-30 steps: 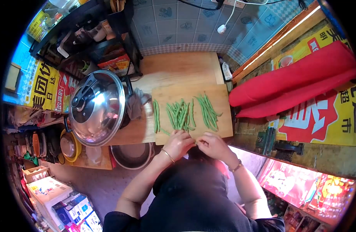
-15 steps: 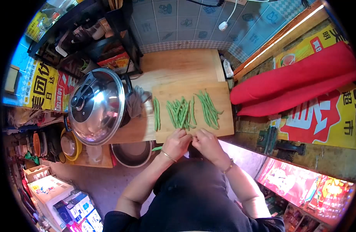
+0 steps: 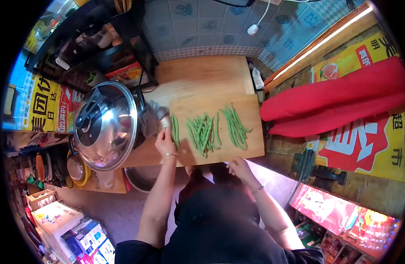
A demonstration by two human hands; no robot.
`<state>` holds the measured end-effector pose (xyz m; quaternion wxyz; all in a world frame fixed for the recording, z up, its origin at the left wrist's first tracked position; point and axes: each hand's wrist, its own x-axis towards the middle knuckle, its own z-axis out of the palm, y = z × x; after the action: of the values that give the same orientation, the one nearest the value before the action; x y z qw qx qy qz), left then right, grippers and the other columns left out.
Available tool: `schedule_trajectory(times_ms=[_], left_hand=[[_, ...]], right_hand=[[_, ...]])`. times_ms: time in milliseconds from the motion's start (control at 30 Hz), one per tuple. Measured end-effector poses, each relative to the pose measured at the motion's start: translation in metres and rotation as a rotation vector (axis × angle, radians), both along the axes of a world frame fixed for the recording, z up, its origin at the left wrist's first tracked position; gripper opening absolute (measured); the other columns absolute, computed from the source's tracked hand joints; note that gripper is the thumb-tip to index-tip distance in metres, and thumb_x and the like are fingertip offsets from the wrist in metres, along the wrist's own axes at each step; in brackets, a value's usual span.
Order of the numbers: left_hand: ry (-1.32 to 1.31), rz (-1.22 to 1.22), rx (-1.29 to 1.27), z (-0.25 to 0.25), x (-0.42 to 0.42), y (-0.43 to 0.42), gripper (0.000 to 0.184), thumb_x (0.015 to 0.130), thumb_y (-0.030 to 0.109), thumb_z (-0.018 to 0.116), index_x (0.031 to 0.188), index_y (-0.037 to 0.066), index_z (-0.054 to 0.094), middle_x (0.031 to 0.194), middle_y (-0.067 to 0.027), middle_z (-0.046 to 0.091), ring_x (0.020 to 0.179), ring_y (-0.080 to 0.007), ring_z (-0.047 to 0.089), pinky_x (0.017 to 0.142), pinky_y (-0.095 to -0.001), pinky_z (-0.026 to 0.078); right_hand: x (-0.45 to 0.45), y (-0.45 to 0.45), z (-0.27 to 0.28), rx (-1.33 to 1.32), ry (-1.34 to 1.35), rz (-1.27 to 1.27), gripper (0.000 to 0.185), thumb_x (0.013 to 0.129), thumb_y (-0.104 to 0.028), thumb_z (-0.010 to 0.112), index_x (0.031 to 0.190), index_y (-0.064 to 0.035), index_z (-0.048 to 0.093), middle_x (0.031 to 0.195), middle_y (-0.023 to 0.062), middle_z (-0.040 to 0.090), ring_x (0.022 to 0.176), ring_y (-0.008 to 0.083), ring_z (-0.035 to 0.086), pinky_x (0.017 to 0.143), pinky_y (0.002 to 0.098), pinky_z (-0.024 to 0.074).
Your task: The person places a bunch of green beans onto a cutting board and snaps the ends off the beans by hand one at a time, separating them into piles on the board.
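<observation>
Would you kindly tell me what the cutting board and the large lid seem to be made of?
Cutting board: probably wood or bamboo, fairly matte, judging by its pale tan colour. Large lid: likely polished metal, given its silvery, bright reflections.

PASS: counter (image 3: 202, 75) behind board (image 3: 253, 147) | NARROW GAP: between middle beans (image 3: 204, 134) and right beans (image 3: 235, 127) | BLOCK: domed lid (image 3: 119, 145) left, red cloth (image 3: 334, 103) right

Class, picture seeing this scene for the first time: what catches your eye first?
Probably the shiny domed lid on the left and the bright red cloth on the right. Between them, green beans lie grouped on a wooden board, the left hand near its left edge.
</observation>
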<state>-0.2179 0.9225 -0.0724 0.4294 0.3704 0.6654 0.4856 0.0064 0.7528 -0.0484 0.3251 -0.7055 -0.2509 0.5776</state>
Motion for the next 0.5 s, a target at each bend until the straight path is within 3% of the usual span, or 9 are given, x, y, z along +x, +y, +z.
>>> schedule_trajectory(times_ms=[67,133,200,267,300,367,400,467,500], left_hand=[[-0.002,0.05,0.071,-0.04,-0.006,0.02,0.02,0.082,0.016,0.059,0.087,-0.004,0.063,0.071,0.0029,0.057,0.062,-0.0036,0.045,0.054,-0.0195,0.037],[0.113,-0.022,0.02,-0.067,-0.005,0.028,0.023,0.081,0.017,0.06,0.092,-0.003,0.063,0.074,0.0029,0.058,0.062,-0.0046,0.046,0.057,-0.0194,0.039],[0.172,-0.143,-0.01,-0.073,0.01,0.03,0.025,0.08,0.018,0.06,0.09,-0.004,0.062,0.076,-0.0092,0.063,0.07,-0.0126,0.056,0.066,-0.0249,0.044],[0.177,-0.26,-0.11,-0.101,0.013,0.03,0.03,0.08,0.019,0.059,0.1,-0.004,0.059,0.085,-0.0118,0.063,0.077,-0.0158,0.059,0.07,-0.0265,0.045],[0.17,-0.315,-0.122,-0.11,0.017,0.028,0.032,0.08,0.018,0.059,0.104,-0.003,0.056,0.088,-0.0122,0.063,0.078,-0.0169,0.059,0.071,-0.027,0.046],[0.201,-0.415,-0.136,-0.086,0.026,0.017,0.035,0.08,0.014,0.058,0.11,-0.002,0.051,0.093,-0.0135,0.06,0.083,-0.0206,0.058,0.072,-0.0288,0.046],[0.207,-0.416,-0.136,-0.093,0.025,0.012,0.035,0.08,0.014,0.058,0.11,-0.002,0.051,0.093,-0.0135,0.06,0.083,-0.0206,0.058,0.072,-0.0288,0.046],[0.376,-0.478,0.12,-0.116,0.02,0.003,0.027,0.08,0.011,0.057,0.104,-0.002,0.053,0.095,-0.0141,0.056,0.088,-0.0228,0.056,0.072,-0.0297,0.048],[0.407,-0.461,0.106,-0.061,0.033,-0.002,0.024,0.079,0.009,0.056,0.101,-0.001,0.053,0.098,-0.0145,0.053,0.091,-0.0241,0.054,0.071,-0.0307,0.048]], right_hand=[[0.019,-0.006,-0.009,-0.058,0.047,-0.082,0.016,0.082,-0.003,0.043,0.097,0.0002,0.047,0.073,0.0064,0.056,0.053,0.0094,0.048,0.046,0.0196,0.0389],[0.038,-0.005,-0.023,0.052,0.098,-0.2,0.018,0.082,-0.002,0.042,0.099,0.0008,0.048,0.069,0.005,0.055,0.052,0.0092,0.046,0.046,0.0192,0.0371],[0.057,0.004,-0.051,0.045,-0.078,-0.163,0.017,0.083,-0.004,0.045,0.096,0.0007,0.054,0.064,0.0027,0.054,0.051,0.0084,0.044,0.046,0.0193,0.0357],[0.072,0.022,-0.073,0.17,-0.368,-0.186,0.014,0.081,-0.008,0.051,0.087,0.0005,0.06,0.061,0.0048,0.055,0.053,0.01,0.049,0.048,0.022,0.0378],[0.076,0.035,-0.074,0.168,-0.364,-0.187,0.014,0.081,-0.008,0.051,0.087,0.0005,0.06,0.061,0.0048,0.055,0.053,0.01,0.049,0.048,0.022,0.0378],[0.08,0.065,-0.073,0.36,-0.789,-0.045,0.014,0.075,-0.012,0.059,0.08,0.0005,0.063,0.064,0.011,0.057,0.061,0.0194,0.056,0.056,0.0296,0.043],[0.083,0.076,-0.078,0.359,-0.784,-0.047,0.014,0.075,-0.012,0.059,0.08,0.0005,0.063,0.064,0.011,0.057,0.061,0.0194,0.056,0.056,0.0296,0.043],[0.086,0.092,-0.089,0.327,-0.942,0.126,0.015,0.071,-0.013,0.061,0.076,0.001,0.06,0.076,0.0197,0.055,0.072,0.0356,0.055,0.071,0.0411,0.0436],[0.087,0.096,-0.093,0.281,-0.959,0.176,0.014,0.069,-0.011,0.063,0.074,0.0013,0.058,0.079,0.0197,0.054,0.075,0.0359,0.054,0.071,0.0417,0.0436]])
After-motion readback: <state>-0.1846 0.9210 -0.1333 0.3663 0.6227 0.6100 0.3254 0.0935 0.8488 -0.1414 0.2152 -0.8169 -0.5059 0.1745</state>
